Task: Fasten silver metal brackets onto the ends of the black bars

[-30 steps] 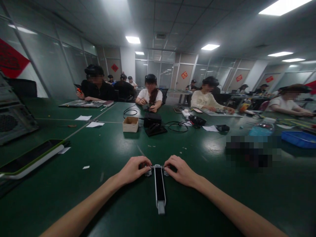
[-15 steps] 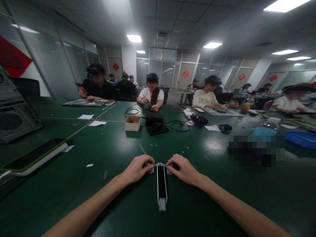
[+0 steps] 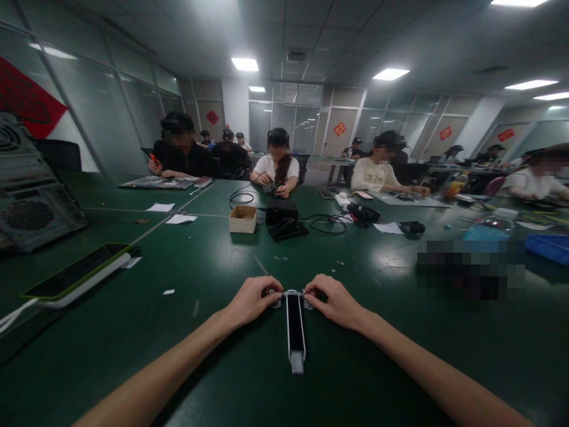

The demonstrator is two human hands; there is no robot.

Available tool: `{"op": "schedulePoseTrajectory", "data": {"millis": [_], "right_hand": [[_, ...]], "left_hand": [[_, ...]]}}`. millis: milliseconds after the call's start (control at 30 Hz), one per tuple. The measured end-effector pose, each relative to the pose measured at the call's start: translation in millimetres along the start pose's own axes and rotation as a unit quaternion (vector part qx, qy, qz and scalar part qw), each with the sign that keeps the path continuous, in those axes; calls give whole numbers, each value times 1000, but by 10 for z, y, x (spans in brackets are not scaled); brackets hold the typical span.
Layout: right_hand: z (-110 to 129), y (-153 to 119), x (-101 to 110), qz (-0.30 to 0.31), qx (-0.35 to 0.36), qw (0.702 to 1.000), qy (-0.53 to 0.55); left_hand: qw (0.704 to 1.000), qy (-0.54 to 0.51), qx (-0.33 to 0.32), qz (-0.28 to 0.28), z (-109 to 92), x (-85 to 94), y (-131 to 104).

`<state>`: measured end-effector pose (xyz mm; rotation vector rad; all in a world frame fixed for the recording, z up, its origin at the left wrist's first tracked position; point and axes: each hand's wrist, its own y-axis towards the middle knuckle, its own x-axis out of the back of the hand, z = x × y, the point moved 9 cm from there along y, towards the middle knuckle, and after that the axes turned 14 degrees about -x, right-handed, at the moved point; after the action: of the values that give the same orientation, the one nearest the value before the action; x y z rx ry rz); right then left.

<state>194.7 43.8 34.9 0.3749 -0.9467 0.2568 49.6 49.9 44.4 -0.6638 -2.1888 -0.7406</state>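
A long narrow device with a black face and a white frame lies on the green table in front of me. At its near end a grey tab sticks out. By the far end, my left hand is closed in a pinch on a small metal part at the device's left side. Mirroring it, my right hand pinches another small metal part on the right side. Fingertips cover much of both parts, so their exact kind is unclear.
Beyond my hands stand a small open box and a black box-like object with cables. A green-edged phone-like device lies left, near a computer case. Far right are a bottle and a blue tray. Several people sit opposite.
The whole view has shifted slightly, so the scene sits a little further right. Both hands keep their pinch at the device's far end, with little visible movement.
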Motion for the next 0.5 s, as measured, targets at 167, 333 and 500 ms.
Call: {"op": "schedulePoseTrajectory", "data": {"millis": [167,333,500], "right_hand": [[43,-7,18,-2,16,999,-39],[74,-23,61,3,39,998,-48],[-217,52,316,-70,6,995,-74]], "left_hand": [[1000,-4,-4,-9,26,-1,0],[1000,-5,-18,-9,53,-12,-2],[1000,1,-22,-15,81,-13,-9]]}}
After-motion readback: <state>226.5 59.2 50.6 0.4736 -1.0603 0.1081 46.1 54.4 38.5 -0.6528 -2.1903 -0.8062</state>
